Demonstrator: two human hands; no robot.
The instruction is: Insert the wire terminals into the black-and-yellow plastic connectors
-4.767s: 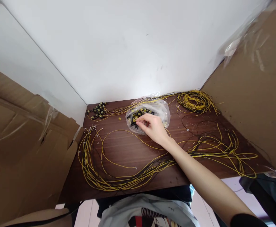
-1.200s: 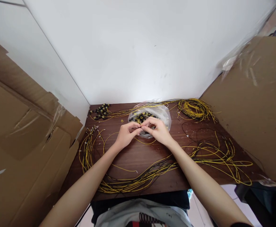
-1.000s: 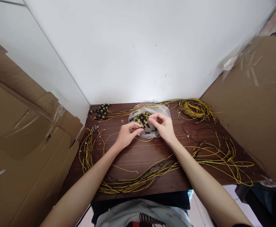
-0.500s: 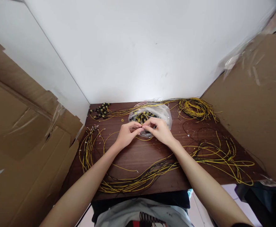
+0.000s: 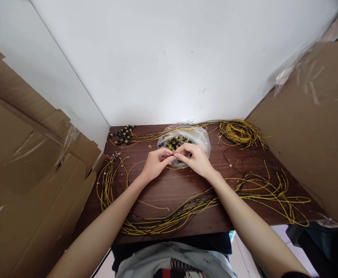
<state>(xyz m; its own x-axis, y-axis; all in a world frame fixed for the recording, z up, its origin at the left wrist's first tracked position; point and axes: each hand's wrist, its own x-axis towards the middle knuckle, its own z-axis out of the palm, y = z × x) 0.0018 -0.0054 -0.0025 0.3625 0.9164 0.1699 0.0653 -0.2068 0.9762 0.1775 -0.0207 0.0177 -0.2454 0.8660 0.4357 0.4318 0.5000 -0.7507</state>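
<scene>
My left hand (image 5: 156, 161) and my right hand (image 5: 194, 157) meet fingertip to fingertip above the middle of the table, each closed in a pinch. Something tiny and dark sits between the fingertips; its kind is too small to make out. Just behind and under the hands lies a clear plastic bag (image 5: 206, 141), spread open, holding several small black and yellow connectors (image 5: 173, 142). A thin yellow wire (image 5: 176, 168) curves beneath the hands; whether the fingers hold its end is hidden.
Yellow and black wires (image 5: 157, 226) with small metal ends run along the brown table (image 5: 163, 193). Wires with black connectors (image 5: 125, 133) lie at the back left, ending in a coil (image 5: 238, 133) at the back right. Cardboard (image 5: 308, 127) flanks both sides; a white wall (image 5: 171, 65) stands behind.
My hands stay pinched together in nearly the same spot. A loop of yellow wire over the bag has shifted to the right.
</scene>
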